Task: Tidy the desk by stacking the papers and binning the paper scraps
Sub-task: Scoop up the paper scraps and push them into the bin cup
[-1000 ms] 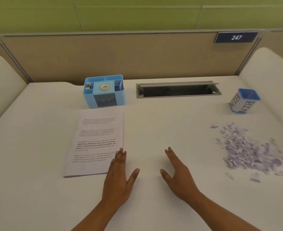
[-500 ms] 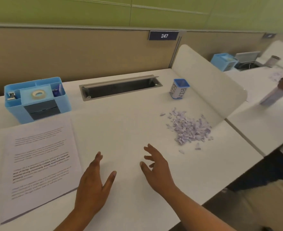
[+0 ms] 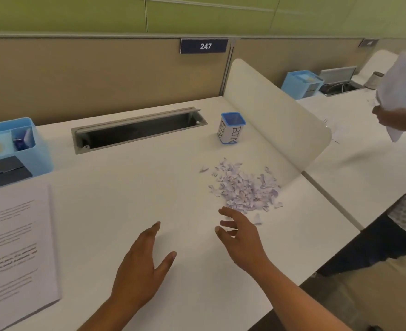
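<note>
Clearly the scraps are the step in hand: the heap of small pale lilac paper scraps (image 3: pixel 245 187) lies on the white surface (image 3: pixel 125 187), just beyond the right hand (image 3: pixel 240 237) and well short of the small blue square cup labelled BIN (image 3: pixel 232 129). The cup stands upright further back, near the white curved divider (image 3: pixel 269 111).

To do it well, I would cup both hands around the heap and rake it into one tight mound before lifting, since the bits look light and likely to scatter. Bringing the cup beside the heap should cut spills at its narrow mouth.

The printed white paper stack (image 3: pixel 15 247) lies at the left edge and looks squared.

The right hand hovers near the closest bits, fingers spread and loosely bent, holding nothing. The left hand (image 3: pixel 142 266) floats palm-down beside it, fingers straight, thumb out, likewise empty.
</note>
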Available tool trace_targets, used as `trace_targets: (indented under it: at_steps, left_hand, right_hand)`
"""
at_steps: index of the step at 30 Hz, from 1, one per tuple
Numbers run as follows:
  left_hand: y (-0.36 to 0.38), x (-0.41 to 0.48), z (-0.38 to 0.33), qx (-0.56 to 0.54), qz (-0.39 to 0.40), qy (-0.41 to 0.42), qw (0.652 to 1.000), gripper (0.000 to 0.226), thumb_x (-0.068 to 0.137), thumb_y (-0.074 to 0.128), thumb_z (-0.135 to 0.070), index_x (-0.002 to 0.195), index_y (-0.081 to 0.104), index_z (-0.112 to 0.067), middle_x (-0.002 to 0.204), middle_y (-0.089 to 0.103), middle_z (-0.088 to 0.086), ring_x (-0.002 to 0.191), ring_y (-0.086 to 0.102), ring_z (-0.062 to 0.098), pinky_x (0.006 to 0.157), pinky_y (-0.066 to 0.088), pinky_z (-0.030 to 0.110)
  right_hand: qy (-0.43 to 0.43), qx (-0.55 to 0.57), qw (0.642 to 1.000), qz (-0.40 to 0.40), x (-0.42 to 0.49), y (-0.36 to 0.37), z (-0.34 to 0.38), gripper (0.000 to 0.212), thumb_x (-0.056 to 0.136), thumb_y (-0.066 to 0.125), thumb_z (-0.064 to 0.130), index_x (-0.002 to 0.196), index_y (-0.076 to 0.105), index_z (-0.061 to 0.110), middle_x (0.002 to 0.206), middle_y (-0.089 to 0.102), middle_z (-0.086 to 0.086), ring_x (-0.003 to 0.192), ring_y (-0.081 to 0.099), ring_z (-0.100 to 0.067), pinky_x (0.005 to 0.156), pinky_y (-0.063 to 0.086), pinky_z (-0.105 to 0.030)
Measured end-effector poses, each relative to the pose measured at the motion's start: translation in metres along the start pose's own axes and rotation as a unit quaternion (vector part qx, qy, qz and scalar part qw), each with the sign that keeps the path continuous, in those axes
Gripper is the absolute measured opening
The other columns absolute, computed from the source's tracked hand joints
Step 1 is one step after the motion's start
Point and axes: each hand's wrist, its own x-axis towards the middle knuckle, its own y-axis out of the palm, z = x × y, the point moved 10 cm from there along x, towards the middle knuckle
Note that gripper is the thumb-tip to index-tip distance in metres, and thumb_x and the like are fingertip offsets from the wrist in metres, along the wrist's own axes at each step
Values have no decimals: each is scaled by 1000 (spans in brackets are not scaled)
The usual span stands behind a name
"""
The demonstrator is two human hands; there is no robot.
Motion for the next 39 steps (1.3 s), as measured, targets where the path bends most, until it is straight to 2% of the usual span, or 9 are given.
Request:
trace_targets:
  at_steps: [5, 8, 10, 15, 20, 28, 31, 35, 39]
  left_hand:
    - [49, 40, -48, 13, -16, -39, 999, 76, 87, 59, -61, 151, 26, -38, 149, 40, -19, 117, 59, 13, 95, 50, 26]
    - [74, 69, -82, 28, -32, -49, 998, 76, 86, 60, -62, 150, 29, -37, 147, 41, -17, 125, 53, 6, 93, 51, 25]
    - [90, 86, -101, 43, -34, -51, 997, 74, 86, 62, -59, 149, 33, -34, 144, 42, -15, 122, 54, 7, 93, 51, 26]
    - [128, 112, -133, 27, -8, -83, 996, 74, 82, 69, -58, 146, 41, -34, 134, 46, -12, 109, 58, 9, 87, 53, 27]
    - [147, 124, -140, 52, 27, -90, 994, 71, 85, 70, -48, 148, 41, -31, 124, 46, -7, 109, 56, 12, 90, 52, 31]
    - [134, 132, -139, 9, -6, -79, 997, 38, 95, 65, -21, 132, 62, -19, 102, 49, -11, 89, 53, 4, 74, 37, 7]
    - [124, 139, -138, 18, -27, -62, 998, 27, 96, 62, -17, 123, 68, -17, 99, 50, -13, 93, 57, 8, 78, 36, 12]
    - [112, 137, -135, 9, -57, -74, 996, 24, 96, 61, -13, 117, 73, -14, 106, 65, 0, 98, 62, 17, 87, 46, 22]
    - [101, 134, -139, -1, -87, -85, 993, 23, 94, 61, -3, 111, 76, -11, 105, 71, 4, 97, 66, 20, 92, 53, 32]
  right_hand:
    - [-21, -19, 997, 65, 58, -46, -37, 35, 89, 68, 21, 118, 59, 40, 119, 62, 24, 100, 62, 8, 82, 51, -11]
    - [-40, -44, 994, 96, 98, -83, -49, 32, 90, 68, 23, 113, 59, 44, 112, 64, 24, 97, 62, 10, 79, 50, -7]
    - [-45, -68, 991, 108, 123, -104, -57, 29, 89, 69, 23, 114, 63, 37, 108, 66, 20, 92, 64, 6, 74, 48, -3]
    - [-34, -109, 989, 92, 177, -153, -67, 29, 87, 71, 15, 116, 67, 22, 103, 67, 10, 83, 63, 3, 63, 44, 1]
    - [-21, -136, 987, 82, 199, -177, -73, 29, 88, 71, 18, 116, 66, 23, 105, 67, 10, 81, 61, 6, 58, 42, 1]
    - [-3, -155, 984, 85, 185, -168, -76, 25, 88, 70, 20, 113, 67, 24, 105, 66, 13, 83, 61, 8, 56, 42, -1]
    - [-7, -159, 984, 81, 184, -165, -75, 25, 88, 70, 19, 111, 67, 25, 103, 65, 16, 83, 61, 9, 56, 42, 0]
    - [-22, -184, 978, 95, 189, -160, -73, 25, 87, 71, 20, 110, 67, 28, 105, 63, 17, 82, 60, 7, 61, 41, -5]
    - [-37, -230, 969, 83, 209, -167, -76, 29, 87, 70, 22, 115, 66, 27, 118, 64, 5, 91, 64, -10, 75, 48, -21]
